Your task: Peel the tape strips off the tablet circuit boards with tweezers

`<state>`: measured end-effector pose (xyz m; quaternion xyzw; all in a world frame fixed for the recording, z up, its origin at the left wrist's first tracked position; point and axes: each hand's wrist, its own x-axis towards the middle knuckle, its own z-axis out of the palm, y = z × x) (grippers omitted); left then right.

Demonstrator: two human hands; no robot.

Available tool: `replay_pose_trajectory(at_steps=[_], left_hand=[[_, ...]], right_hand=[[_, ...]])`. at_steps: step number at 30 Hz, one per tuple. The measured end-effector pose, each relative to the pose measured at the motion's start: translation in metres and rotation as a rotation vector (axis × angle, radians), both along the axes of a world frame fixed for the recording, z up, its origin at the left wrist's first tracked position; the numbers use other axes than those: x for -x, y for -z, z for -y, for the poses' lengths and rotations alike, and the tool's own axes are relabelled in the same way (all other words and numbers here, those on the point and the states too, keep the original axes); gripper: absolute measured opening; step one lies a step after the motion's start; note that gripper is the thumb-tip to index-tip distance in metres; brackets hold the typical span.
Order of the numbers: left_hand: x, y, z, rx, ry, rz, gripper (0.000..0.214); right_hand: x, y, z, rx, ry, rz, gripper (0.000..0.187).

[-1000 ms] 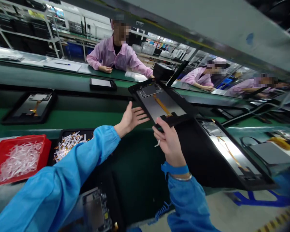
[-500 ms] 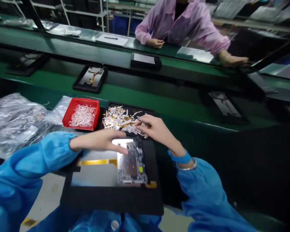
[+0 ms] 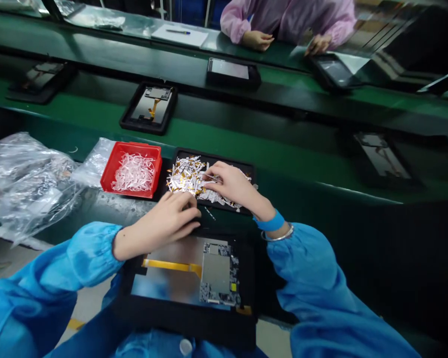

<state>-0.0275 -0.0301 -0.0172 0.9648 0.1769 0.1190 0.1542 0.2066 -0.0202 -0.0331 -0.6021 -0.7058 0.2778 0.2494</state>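
Fingers of the right hand (image 3: 227, 183) pinch among foil scraps (image 3: 184, 176) in a black tray (image 3: 212, 158), any hold unclear; left hand (image 3: 168, 216) curls loosely beside a tablet panel (image 3: 182, 278).

Here we are on an electronics assembly line, and this is factory floor through and through! Green conveyor belts (image 3: 224, 141) run right across the view, with black fixture trays (image 3: 132, 117) riding along them, each carrying a display panel (image 3: 149, 112) with an orange flex cable. Across the line, a co-worker in a pink smock (image 3: 287, 20) is working at the belt, and the near sleeve (image 3: 317, 283) is a matching blue smock. At the station, a red plastic bin (image 3: 114, 166) is heaped with white film strips, a black tray (image 3: 212, 159) is piled with silver-and-gold scraps, and a clear plastic bag (image 3: 22, 189) lies alongside. What a production line!
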Motion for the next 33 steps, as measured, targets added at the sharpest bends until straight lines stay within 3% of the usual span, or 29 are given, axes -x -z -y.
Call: replay_pose_trajectory(at_steps=[7,15,23,28,33], left_hand=[[-0.005,-0.010,-0.047,-0.118,-0.205,0.049,0.023],[-0.008,-0.015,-0.050,-0.062,-0.235,0.128,0.020],[-0.034,-0.011,-0.050,0.232,-0.208,0.308,0.015],[-0.055,-0.014,-0.034,0.343,-0.108,0.443,0.017],[-0.057,-0.018,-0.017,0.333,0.008,0.455,0.016]], right_hand=[[0.005,0.000,-0.026,-0.015,0.146,-0.095,0.015],[0.027,0.008,-0.049,0.117,0.209,-0.309,0.022],[0.009,-0.027,-0.001,0.171,0.224,-0.757,0.031],[0.008,-0.031,0.036,0.230,0.254,-0.982,0.036],[0.012,-0.027,0.068,0.006,0.336,-0.940,0.023]])
